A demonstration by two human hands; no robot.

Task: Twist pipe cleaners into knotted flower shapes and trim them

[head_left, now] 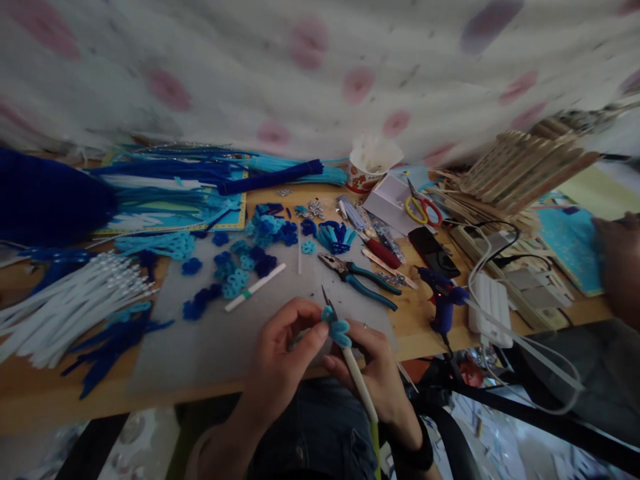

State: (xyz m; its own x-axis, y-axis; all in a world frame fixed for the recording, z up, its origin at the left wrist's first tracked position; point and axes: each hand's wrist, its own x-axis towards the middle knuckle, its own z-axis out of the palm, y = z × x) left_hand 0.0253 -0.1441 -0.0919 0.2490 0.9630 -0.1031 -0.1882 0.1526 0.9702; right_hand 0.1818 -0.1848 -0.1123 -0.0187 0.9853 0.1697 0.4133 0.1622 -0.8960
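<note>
Facing a pale, pink-blotched curtain point(225, 67) along the far side. Sitting at a wooden table point(35, 397) stretching from left to right, with a grey mat point(210, 360) covering its near middle. Seeing a stack of flat wooden sticks point(530, 173) at the far right, a spread of white stems point(65, 313) at the left and a pile of blue stems point(150, 193) at the far left. Holding both hands close together at the near edge of the mat. Gripping a white-handled tool point(356, 377) in the right hand point(377, 363), pointing its dark tip far and slightly left. Noticing another person's hand point(620, 253), blurred, at the right edge. Leaving teal-handled pliers point(345, 268) lying just beyond the hands, a blue glue gun point(443, 300) standing to the right, and red-and-yellow scissors point(416, 193) resting farther off. Viewing blue flower shapes point(235, 283) scattering over the far part of the mat. Pinching a small light-blue looped piece point(340, 332) between thumb and fingers of the left hand point(283, 350), keeping it against the tool near the dark tip.
</note>
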